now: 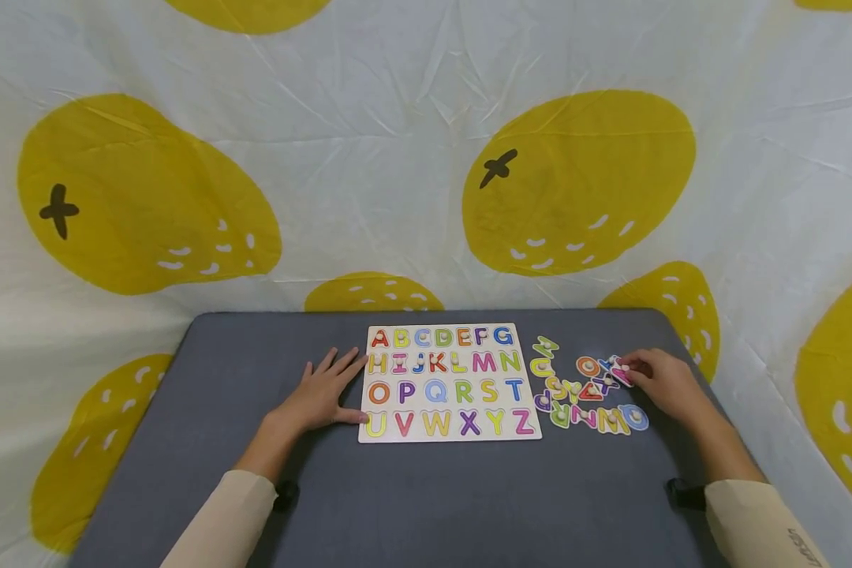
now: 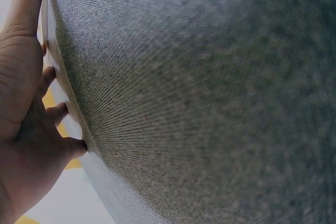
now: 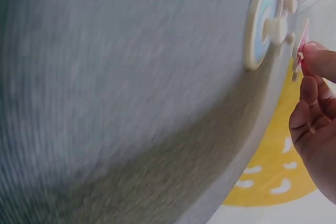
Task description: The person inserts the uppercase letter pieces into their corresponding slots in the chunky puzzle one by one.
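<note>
A white alphabet puzzle board (image 1: 390,405) lies on the table, its colourful letters in rows; small knobs show on letters in the upper rows. My left hand (image 1: 321,394) rests at the board's left side with fingers spread, the thumb at its lower left corner and the index fingertip by the H. To the right of the board, my right hand (image 1: 662,380) pinches a pink letter piece (image 1: 621,371) between thumb and fingers. In the right wrist view that piece (image 3: 300,51) is seen edge-on. Below it lies a blue round letter piece (image 1: 635,417) with a knob.
Several loose letter pieces lie in a cluster right of the board, among them an orange O (image 1: 588,367), a green R (image 1: 559,415) and a yellow U (image 1: 542,368). Some overlap. The dark grey table (image 1: 468,505) backs onto a white curtain (image 1: 369,197) with yellow fruit prints.
</note>
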A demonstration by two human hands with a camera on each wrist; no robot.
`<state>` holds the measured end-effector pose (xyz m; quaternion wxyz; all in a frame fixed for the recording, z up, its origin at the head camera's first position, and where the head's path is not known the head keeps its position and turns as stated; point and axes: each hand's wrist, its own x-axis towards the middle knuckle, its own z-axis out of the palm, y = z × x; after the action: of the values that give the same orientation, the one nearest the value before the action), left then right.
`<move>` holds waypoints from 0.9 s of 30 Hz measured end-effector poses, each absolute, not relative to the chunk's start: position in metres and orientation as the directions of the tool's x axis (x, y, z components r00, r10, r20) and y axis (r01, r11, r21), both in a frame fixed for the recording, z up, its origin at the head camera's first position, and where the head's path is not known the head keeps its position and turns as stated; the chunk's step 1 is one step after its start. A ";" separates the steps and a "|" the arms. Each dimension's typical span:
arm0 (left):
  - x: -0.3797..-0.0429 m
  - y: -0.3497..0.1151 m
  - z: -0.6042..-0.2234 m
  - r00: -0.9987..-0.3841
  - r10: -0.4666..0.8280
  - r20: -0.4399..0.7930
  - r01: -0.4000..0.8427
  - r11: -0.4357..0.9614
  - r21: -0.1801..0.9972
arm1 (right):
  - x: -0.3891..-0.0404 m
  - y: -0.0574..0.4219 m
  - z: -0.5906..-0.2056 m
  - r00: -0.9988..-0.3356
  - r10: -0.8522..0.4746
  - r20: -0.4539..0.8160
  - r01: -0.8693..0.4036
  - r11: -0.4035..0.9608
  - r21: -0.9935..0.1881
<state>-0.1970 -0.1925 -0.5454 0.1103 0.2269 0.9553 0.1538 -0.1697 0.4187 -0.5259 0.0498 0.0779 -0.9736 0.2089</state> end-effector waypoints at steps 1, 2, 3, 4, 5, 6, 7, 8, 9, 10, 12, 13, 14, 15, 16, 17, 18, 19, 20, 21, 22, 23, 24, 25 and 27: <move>-0.197 -0.192 -0.545 -0.873 0.467 -0.142 0.399 0.850 0.344 | -0.170 0.415 -0.523 -0.981 -0.140 0.134 -0.183 0.896 -0.405; -0.197 -0.192 -0.545 -0.872 0.467 -0.145 0.398 0.851 0.341 | -0.170 0.411 -0.521 -0.979 -0.149 0.137 -0.193 0.892 -0.409; -0.197 -0.192 -0.545 -0.872 0.466 -0.148 0.398 0.852 0.339 | -0.170 0.407 -0.519 -0.978 -0.155 0.143 -0.201 0.888 -0.413; -0.197 -0.192 -0.545 -0.872 0.466 -0.150 0.398 0.853 0.338 | -0.171 0.402 -0.517 -0.977 -0.160 0.142 -0.206 0.884 -0.419; -0.198 -0.193 -0.545 -0.872 0.466 -0.151 0.397 0.853 0.339 | -0.171 0.398 -0.516 -0.977 -0.165 0.136 -0.208 0.879 -0.428; -0.197 -0.193 -0.546 -0.872 0.465 -0.151 0.397 0.854 0.338 | -0.172 0.394 -0.515 -0.977 -0.171 0.129 -0.210 0.877 -0.433; -0.197 -0.193 -0.546 -0.872 0.466 -0.150 0.397 0.853 0.339 | -0.173 0.390 -0.514 -0.976 -0.178 0.123 -0.214 0.875 -0.434; -0.197 -0.193 -0.545 -0.872 0.466 -0.148 0.398 0.853 0.339 | -0.174 0.385 -0.513 -0.976 -0.185 0.119 -0.218 0.875 -0.432; -0.197 -0.193 -0.545 -0.872 0.467 -0.146 0.399 0.852 0.340 | -0.174 0.381 -0.513 -0.975 -0.191 0.115 -0.222 0.873 -0.435; -0.197 -0.193 -0.545 -0.872 0.468 -0.143 0.400 0.851 0.341 | -0.175 0.377 -0.513 -0.974 -0.200 0.110 -0.228 0.869 -0.439; -0.196 -0.193 -0.543 -0.872 0.468 -0.142 0.401 0.851 0.340 | -0.175 0.367 -0.513 -0.970 -0.218 0.105 -0.242 0.859 -0.450; -0.196 -0.193 -0.543 -0.872 0.468 -0.142 0.401 0.851 0.341 | -0.176 0.362 -0.512 -0.968 -0.228 0.101 -0.249 0.854 -0.456; -0.196 -0.193 -0.543 -0.873 0.467 -0.142 0.400 0.851 0.340 | -0.177 0.356 -0.511 -0.966 -0.237 0.099 -0.256 0.849 -0.463; -0.196 -0.193 -0.542 -0.873 0.466 -0.144 0.399 0.852 0.340 | -0.178 0.351 -0.510 -0.965 -0.245 0.094 -0.260 0.843 -0.471; -0.196 -0.193 -0.543 -0.873 0.466 -0.145 0.398 0.851 0.342 | -0.180 0.345 -0.510 -0.963 -0.254 0.089 -0.265 0.840 -0.473; -0.196 -0.193 -0.543 -0.872 0.467 -0.146 0.398 0.851 0.342 | -0.182 0.339 -0.509 -0.962 -0.261 0.086 -0.270 0.839 -0.473; -0.197 -0.193 -0.543 -0.872 0.467 -0.146 0.398 0.851 0.344 | -0.184 0.333 -0.508 -0.959 -0.269 0.084 -0.276 0.838 -0.470; -0.197 -0.193 -0.543 -0.871 0.468 -0.148 0.399 0.850 0.344 | -0.186 0.327 -0.507 -0.956 -0.281 0.088 -0.289 0.833 -0.471; -0.197 -0.193 -0.544 -0.871 0.469 -0.150 0.399 0.851 0.343 | -0.189 0.320 -0.507 -0.953 -0.289 0.091 -0.297 0.832 -0.468; -0.197 -0.193 -0.544 -0.871 0.469 -0.151 0.399 0.851 0.343 | -0.191 0.314 -0.507 -0.951 -0.294 0.093 -0.302 0.832 -0.466; -0.197 -0.193 -0.544 -0.871 0.468 -0.151 0.398 0.851 0.344 | -0.194 0.308 -0.507 -0.949 -0.300 0.099 -0.311 0.830 -0.462; -0.197 -0.193 -0.544 -0.871 0.468 -0.152 0.397 0.851 0.343 | -0.196 0.302 -0.507 -0.947 -0.306 0.100 -0.316 0.827 -0.465; -0.197 -0.193 -0.544 -0.871 0.467 -0.154 0.395 0.852 0.344 | -0.199 0.295 -0.507 -0.945 -0.312 0.097 -0.320 0.821 -0.472; -0.197 -0.193 -0.544 -0.871 0.466 -0.156 0.394 0.852 0.345 | -0.201 0.289 -0.508 -0.944 -0.316 0.092 -0.320 0.820 -0.475; -0.197 -0.193 -0.543 -0.871 0.466 -0.156 0.393 0.850 0.350 | -0.206 0.277 -0.509 -0.948 -0.309 0.073 -0.305 0.823 -0.480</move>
<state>-0.1967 -0.1931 -0.5426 0.1182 0.2249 0.9546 0.1557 -0.2063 0.2774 -0.5094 -0.0042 0.1608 -0.9546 0.2506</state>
